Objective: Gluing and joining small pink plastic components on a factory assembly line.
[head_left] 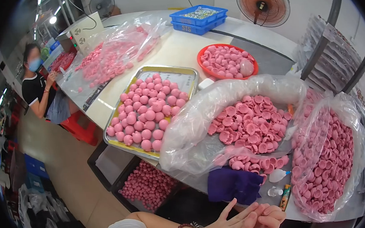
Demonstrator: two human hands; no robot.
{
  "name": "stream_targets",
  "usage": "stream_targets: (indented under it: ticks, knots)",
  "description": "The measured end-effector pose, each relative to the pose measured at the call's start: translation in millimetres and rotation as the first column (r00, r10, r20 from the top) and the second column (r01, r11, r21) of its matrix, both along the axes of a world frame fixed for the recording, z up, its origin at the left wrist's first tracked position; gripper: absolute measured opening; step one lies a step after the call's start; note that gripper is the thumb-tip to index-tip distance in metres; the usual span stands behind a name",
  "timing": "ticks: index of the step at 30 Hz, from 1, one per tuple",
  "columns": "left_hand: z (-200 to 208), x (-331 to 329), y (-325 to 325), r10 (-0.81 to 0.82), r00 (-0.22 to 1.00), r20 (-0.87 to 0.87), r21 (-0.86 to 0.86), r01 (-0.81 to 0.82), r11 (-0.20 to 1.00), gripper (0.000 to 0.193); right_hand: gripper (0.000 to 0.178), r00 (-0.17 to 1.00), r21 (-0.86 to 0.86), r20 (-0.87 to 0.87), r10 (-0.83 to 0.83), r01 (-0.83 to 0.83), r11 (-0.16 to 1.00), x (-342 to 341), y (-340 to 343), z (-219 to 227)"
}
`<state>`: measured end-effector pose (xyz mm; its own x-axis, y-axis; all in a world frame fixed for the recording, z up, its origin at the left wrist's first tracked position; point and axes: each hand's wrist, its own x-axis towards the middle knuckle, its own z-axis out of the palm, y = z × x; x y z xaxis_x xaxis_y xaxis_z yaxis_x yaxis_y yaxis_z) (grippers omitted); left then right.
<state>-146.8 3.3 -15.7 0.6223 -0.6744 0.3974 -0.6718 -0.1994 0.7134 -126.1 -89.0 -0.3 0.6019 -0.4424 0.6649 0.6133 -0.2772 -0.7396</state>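
My left hand (233, 225), with a beaded bracelet at the wrist, reaches in at the lower edge with its thumb and fingers stretched out. Its fingertips meet my right hand (271, 219), whose fingers are curled; anything inside them is hidden. Just beyond the hands lies a folded purple cloth (234, 186) on the table edge. Beside it are a white squeeze bottle (278, 175) with a blue tip, a small clear bottle (275, 191) and a yellow-green tube (285, 197). Pink plastic half shells (252, 123) spill from an open clear bag (187, 126) behind the cloth.
A metal tray (193, 76) of pink balls stands left of the bag. A second bag of pink shells (328, 167) lies right. Farther back are a red basin (254, 72) and blue trays (201, 26). A black crate of small balls (147, 185) sits below. A co-worker (43, 88) sits left.
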Motion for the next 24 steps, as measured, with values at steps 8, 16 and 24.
stream_targets:
  ticks: [8,16,24]
  knots:
    - [-16,9,-7,0.083,0.995,0.056,-0.239,-0.067,0.969,0.079,0.018,0.991,-0.148,-0.071,0.109,-0.118,0.982,0,-18,-19]
    - [-26,3,-27,-0.253,0.911,-0.326,-0.791,-0.116,0.6,0.081,0.032,0.985,-0.184,-0.054,0.161,-0.168,0.968,4,-21,-12]
    - [-27,-13,-32,-0.183,0.902,-0.391,-0.827,-0.257,0.5,0.075,0.037,0.965,-0.227,0.248,0.09,-0.032,0.973,3,-10,-22]
